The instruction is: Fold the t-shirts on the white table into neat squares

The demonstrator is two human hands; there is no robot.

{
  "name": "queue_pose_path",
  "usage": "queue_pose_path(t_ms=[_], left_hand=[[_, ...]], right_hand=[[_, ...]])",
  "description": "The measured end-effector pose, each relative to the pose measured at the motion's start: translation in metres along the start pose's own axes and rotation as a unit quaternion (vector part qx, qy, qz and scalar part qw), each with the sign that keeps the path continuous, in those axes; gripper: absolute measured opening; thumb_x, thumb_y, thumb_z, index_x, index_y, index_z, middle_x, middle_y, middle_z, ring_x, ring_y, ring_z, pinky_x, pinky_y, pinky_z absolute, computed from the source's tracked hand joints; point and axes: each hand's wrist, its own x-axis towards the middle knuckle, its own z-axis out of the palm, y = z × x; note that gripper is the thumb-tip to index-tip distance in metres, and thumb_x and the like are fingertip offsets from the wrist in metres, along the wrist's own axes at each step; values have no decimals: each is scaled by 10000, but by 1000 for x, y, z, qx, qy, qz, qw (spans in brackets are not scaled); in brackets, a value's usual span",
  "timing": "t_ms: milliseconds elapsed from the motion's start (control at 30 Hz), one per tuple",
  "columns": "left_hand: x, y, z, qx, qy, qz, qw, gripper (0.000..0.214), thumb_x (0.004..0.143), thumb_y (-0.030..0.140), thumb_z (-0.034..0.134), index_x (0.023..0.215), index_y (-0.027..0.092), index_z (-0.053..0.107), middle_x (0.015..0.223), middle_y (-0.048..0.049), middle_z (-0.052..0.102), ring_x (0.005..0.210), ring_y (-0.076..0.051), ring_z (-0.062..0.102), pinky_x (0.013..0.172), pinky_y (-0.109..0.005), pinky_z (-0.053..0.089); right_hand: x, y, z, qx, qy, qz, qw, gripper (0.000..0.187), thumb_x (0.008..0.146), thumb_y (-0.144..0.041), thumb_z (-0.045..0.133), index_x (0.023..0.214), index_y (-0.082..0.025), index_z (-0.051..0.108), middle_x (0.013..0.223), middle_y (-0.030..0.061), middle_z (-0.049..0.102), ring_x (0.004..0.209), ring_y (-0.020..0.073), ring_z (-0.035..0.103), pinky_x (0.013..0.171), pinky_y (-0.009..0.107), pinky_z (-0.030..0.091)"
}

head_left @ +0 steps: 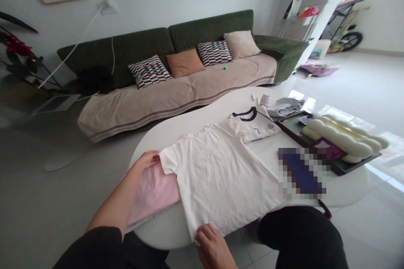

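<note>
Grip: the right hand pinches the hem corner of the white T-shirt, spread on the table, while the left hand meets its sleeve, closure unclear; tension the side evenly to limit creases.

Table: a white tabletop with a rounded, curving outline.
Middle: a white T-shirt spread out, its hem reaching past the near edge.
Left end: a pink garment, partly under the T-shirt's sleeve.
Beyond the T-shirt, to the right: a folded white shirt with a dark collar, just beside it.
Far side: a small white container near crumpled packaging.
Right side: a dark tray.
Near the tray: a dark blue item, pixelated beyond recognition.
</note>
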Motion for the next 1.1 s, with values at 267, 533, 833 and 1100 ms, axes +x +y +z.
queue_pose_path(t_ms=[267, 533, 833, 1100], left_hand=[[0, -3, 0, 9, -73, 23, 997, 206, 613, 76, 643, 769, 174, 552, 662, 7, 625, 642, -120, 617, 665, -247, 511], [9, -9, 10, 36, -67, 57, 996, 257, 505, -7, 603, 718, 137, 582, 622, 5, 617, 582, -124, 594, 626, -236, 485], [11, -10, 9, 30, -44, 74, 996, 205, 534, 84, 652, 718, 140, 582, 622, 12, 607, 567, -106, 577, 592, -209, 469], [19, -16, 15, -23, 44, 37, 998, 78, 765, 198, 554, 831, 156, 554, 595, 20, 570, 488, -83, 536, 547, -213, 465]], right_hand=[[-1, -1, 0, 12, -1, 1, 1000, 249, 659, -71, 437, 839, -226, 512, 870, 28, 576, 829, 177, 523, 736, 257, 427], [-2, -3, -4, 9, 3, -6, 1000, 254, 664, -60, 434, 839, -223, 520, 873, 28, 570, 832, 171, 515, 741, 246, 424], [-2, -4, -6, 66, -31, 28, 997, 339, 586, -14, 406, 837, -202, 535, 945, 35, 570, 903, 177, 481, 818, 261, 400], [0, -5, -11, 90, -69, 45, 993, 318, 612, -10, 412, 846, -191, 527, 976, 44, 556, 925, 180, 460, 826, 264, 378]])
